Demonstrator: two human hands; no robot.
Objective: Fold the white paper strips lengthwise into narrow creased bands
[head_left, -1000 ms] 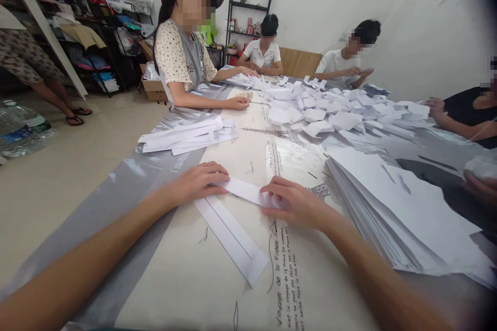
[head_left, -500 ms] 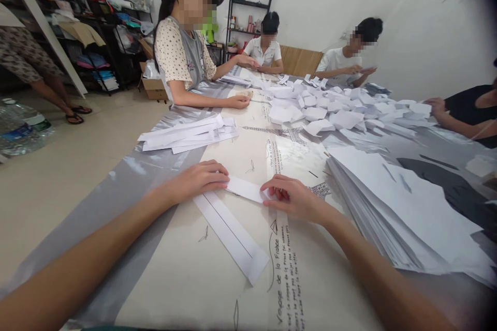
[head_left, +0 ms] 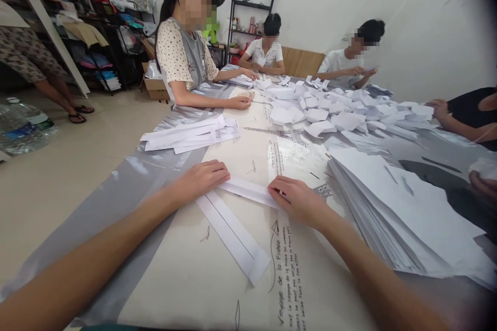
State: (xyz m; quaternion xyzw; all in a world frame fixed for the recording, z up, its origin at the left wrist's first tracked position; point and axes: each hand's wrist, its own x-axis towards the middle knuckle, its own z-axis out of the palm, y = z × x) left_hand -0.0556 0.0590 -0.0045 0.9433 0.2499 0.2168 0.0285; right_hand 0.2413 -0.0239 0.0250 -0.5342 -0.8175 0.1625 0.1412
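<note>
My left hand (head_left: 202,178) presses flat on the left end of a narrow folded white paper strip (head_left: 248,191) on the table. At the strip's right end my right hand (head_left: 297,199) pinches it with fingers curled. A longer folded paper strip (head_left: 233,237) lies just below, running toward me. Both hands rest on the printed table cover (head_left: 248,279).
A tall stack of white sheets (head_left: 404,212) sits at my right. Several folded strips (head_left: 186,135) lie at left, and a heap of folded paper pieces (head_left: 334,111) covers the far middle. Other people sit around the table working; water bottles (head_left: 21,126) lie on the floor at left.
The short strip has become narrower and flatter under my hands. My right hand shifted slightly right along its end; my left hand stayed in place.
</note>
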